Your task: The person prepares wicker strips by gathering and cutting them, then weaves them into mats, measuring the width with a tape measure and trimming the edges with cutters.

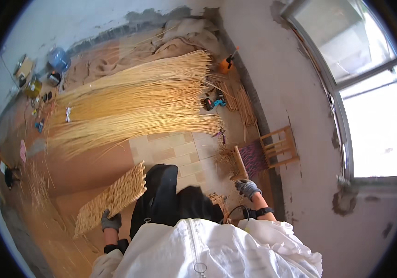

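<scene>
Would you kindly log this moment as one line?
left hand: holding woven panel | right hand: near wooden chair, contact unclear | ahead: long straw-coloured stalks laid out

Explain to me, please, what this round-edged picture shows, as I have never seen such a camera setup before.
There is no robot here: a person wears a wide fisheye camera on their head, looking down, so straight edges bend. Both hands wear grey gloves. The left hand holds a woven, straw-coloured panel. The right hand is at a small wooden chair; whether it grips it is unclear. Long straw-coloured strands lie spread across the floor, near a teal-and-black tool.
</scene>
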Demonstrator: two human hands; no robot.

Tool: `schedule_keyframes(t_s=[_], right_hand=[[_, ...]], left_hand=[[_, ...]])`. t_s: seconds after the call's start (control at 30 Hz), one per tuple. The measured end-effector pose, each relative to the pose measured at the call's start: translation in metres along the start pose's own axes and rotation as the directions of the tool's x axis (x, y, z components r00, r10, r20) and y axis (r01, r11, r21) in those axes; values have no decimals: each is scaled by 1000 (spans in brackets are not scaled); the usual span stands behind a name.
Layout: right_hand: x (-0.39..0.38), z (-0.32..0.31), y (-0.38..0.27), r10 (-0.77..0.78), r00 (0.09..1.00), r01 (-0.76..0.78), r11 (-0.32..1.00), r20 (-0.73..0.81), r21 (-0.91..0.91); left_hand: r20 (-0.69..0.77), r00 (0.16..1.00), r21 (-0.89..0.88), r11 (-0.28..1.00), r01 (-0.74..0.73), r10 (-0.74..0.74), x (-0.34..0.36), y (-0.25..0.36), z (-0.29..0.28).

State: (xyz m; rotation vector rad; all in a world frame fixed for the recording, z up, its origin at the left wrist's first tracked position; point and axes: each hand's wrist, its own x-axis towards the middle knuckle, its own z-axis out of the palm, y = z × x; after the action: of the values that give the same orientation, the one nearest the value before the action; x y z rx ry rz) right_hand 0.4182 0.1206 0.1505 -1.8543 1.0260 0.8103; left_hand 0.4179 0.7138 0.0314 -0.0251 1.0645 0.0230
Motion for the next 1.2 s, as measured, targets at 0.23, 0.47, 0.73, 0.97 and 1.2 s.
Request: schedule_keyframes(t_s=[0.23, 0.47, 0.73, 0.97, 1.2], right_hand=[[79, -69, -104, 38, 978, 96, 794, 206, -601], [254, -144, -194, -121, 801, 562, -186, 587, -806], [227, -9, -204, -543, 723, 680, 447, 427, -581], [207, 94, -120, -326, -127, 956, -292, 937, 28], [213, 102, -81, -201, -599, 785, -340, 775, 518]], left_hand=[[-96, 978, -10, 982, -188, 186, -31, -94, 57], [50, 914, 17, 915, -403, 401, -33, -228, 32], [-210, 821, -267, 777, -570, 531, 25, -364, -45], [-290, 703, -410, 579, -705, 650, 108, -449, -119], [-399, 552, -293, 469, -833, 732, 122, -487, -120]])
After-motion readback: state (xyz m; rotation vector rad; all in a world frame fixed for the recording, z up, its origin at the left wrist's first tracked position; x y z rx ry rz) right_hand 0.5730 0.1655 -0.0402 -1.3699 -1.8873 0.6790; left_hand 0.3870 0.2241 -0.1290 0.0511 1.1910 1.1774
